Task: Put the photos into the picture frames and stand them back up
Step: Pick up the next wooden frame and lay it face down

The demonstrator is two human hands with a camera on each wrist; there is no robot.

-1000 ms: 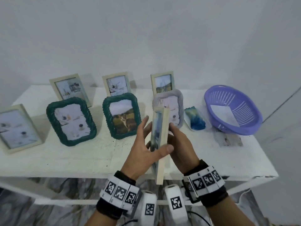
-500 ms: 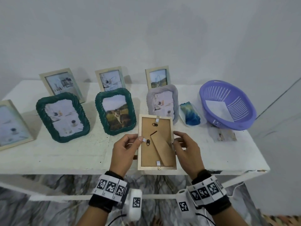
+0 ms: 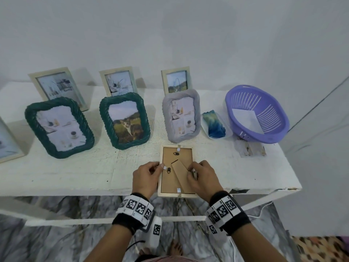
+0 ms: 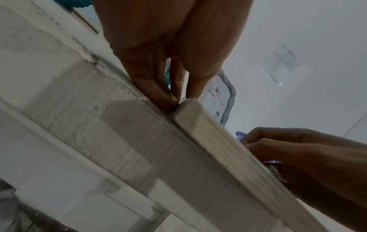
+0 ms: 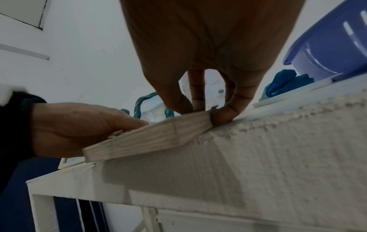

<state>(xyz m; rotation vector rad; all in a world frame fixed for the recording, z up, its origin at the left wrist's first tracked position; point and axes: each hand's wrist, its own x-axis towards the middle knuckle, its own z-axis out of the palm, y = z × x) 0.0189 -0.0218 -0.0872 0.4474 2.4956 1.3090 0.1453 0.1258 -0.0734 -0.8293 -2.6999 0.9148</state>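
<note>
A pale wooden frame (image 3: 176, 157) lies face down at the table's front edge, its brown backing and folded stand flap (image 3: 180, 173) up. My left hand (image 3: 160, 168) pinches the frame's left edge beside a small white tab. My right hand (image 3: 192, 172) pinches the right edge, fingers curled over the rim. In the left wrist view the fingertips (image 4: 172, 102) nip the frame's corner (image 4: 190, 109). In the right wrist view thumb and fingers (image 5: 220, 116) close on the wooden edge (image 5: 158, 133). A loose photo (image 3: 249, 148) lies flat to the right.
Two green frames (image 3: 58, 127) (image 3: 124, 120) and a grey frame (image 3: 181, 116) stand mid-table, with three pale frames behind (image 3: 119, 81) and one at far left (image 3: 7, 144). A purple basket (image 3: 272, 110) holds white paper; a blue-green item (image 3: 214, 125) lies beside it.
The frame, held upright and edge-on between both hands a second ago, now lies face down on the table. Both hands have closed onto its side edges.
</note>
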